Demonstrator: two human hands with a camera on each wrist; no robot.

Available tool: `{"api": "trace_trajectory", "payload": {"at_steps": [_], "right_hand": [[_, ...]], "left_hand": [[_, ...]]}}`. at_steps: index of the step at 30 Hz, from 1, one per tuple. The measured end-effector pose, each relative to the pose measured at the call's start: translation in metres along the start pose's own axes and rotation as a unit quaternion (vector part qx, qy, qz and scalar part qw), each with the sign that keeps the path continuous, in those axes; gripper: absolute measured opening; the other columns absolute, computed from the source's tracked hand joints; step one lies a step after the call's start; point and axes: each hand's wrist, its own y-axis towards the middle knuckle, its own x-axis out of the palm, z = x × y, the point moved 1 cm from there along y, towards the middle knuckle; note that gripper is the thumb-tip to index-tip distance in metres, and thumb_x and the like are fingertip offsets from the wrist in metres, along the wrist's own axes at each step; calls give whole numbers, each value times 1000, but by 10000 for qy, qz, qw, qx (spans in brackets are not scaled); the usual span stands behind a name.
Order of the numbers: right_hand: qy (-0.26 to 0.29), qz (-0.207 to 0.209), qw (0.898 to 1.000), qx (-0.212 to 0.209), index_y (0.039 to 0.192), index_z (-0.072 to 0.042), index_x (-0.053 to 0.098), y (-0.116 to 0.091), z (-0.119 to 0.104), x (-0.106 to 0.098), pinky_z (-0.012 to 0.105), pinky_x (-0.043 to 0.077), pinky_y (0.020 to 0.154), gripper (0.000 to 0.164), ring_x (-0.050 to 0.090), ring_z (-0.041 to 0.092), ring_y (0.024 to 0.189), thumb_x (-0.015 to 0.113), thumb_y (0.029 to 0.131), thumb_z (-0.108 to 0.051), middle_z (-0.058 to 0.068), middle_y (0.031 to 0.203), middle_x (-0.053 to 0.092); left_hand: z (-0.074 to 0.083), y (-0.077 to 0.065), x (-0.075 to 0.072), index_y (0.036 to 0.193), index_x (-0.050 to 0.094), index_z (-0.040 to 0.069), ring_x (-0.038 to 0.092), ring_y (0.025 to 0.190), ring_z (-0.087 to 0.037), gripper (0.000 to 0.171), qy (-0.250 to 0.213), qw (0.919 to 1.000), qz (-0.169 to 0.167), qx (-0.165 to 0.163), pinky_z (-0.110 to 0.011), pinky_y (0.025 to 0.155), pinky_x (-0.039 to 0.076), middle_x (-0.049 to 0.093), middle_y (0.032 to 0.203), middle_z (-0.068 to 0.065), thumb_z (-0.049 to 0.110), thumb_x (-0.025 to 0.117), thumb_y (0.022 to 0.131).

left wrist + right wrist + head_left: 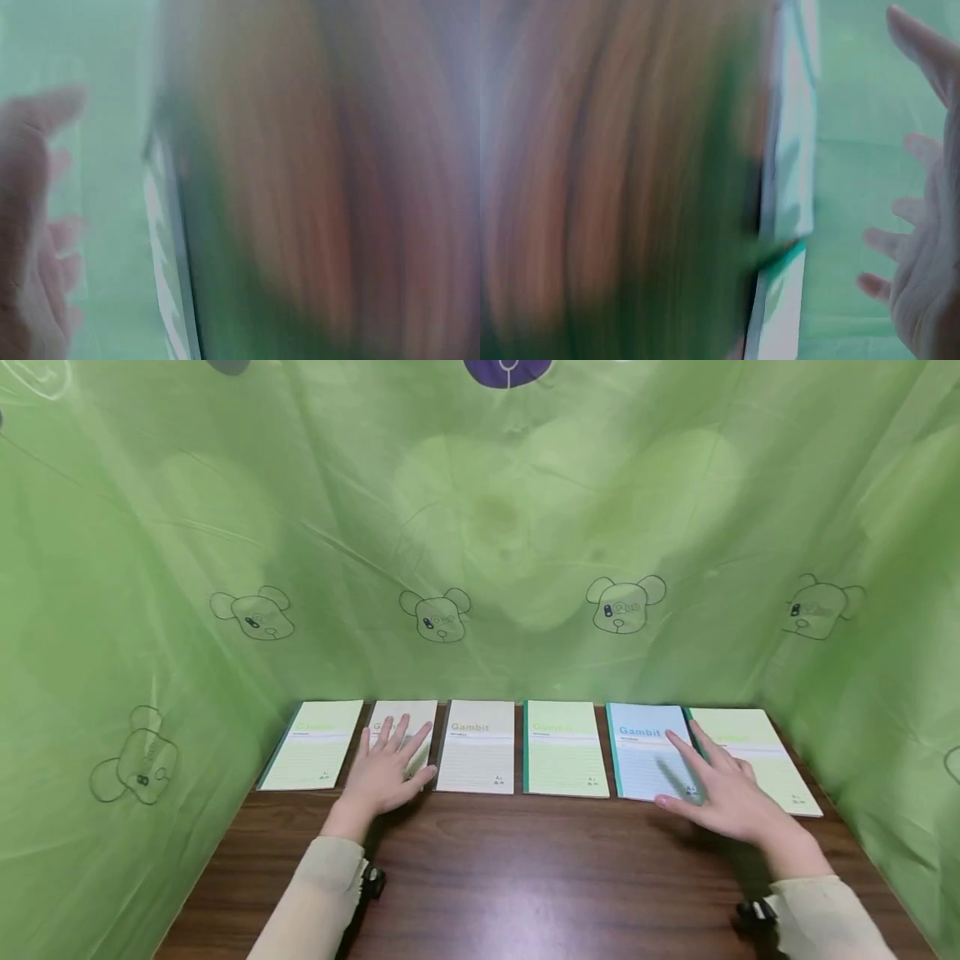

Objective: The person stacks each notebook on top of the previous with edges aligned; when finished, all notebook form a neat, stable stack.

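Note:
Several thin "Gambit" notebooks lie side by side in one row along the table's back. With fingers spread, my left hand (pixel 382 778) hovers over a white notebook (pixel 407 707), second from the left, hiding much of its cover. My right hand (pixel 726 793), fingers also stretched out, is above the light blue notebook (pixel 641 764) and the pale green notebook (pixel 772 768) at the right end. In the left wrist view, the left hand (pixel 34 225) stands apart from a notebook edge (pixel 166 255). The right wrist view likewise shows a gap between the right hand (pixel 926 240) and the notebooks.
A pale green notebook (pixel 315 747) lies at the left end, a white notebook (pixel 476 752) and another pale green one (pixel 566 752) in the middle. Dark brown wood tabletop (pixel 525 868) extends in front. Green fabric (pixel 495 527) with bear outlines encloses the back and sides.

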Motion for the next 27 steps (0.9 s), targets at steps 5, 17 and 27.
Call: {"api": "trace_trajectory", "payload": {"at_steps": [5, 17, 27], "right_hand": [[779, 344, 9963, 108, 174, -15, 26, 18, -29, 15, 89, 28, 107, 105, 32, 66, 150, 81, 95, -54, 31, 177, 16], [2123, 954, 9722, 243, 161, -6, 47, 45, -72, 48, 49, 59, 83, 64, 69, 37, 113, 70, 109, -34, 20, 153, 56], [3536, 1023, 9213, 1257, 149, -4, 62, 57, -91, 64, 27, 57, 69, 48, 67, 26, 103, 68, 111, -32, 19, 140, 69]], "left_hand": [[32, 10, 5, 174, 32, 23, 31, 159, -53, 79, -513, 9980, 113, -358, -76, 126, 14, 33, 173, -28, 51, 63, 107], [95, 45, 16, 151, 62, 2, 73, 115, -38, 52, -2998, 9485, 877, -529, -56, 103, 56, 70, 140, -21, 28, 68, 107], [136, 54, 37, 142, 69, 6, 74, 98, -21, 40, -4462, 8819, 1140, -1005, -38, 84, 62, 76, 129, -14, 20, 70, 105]]}}
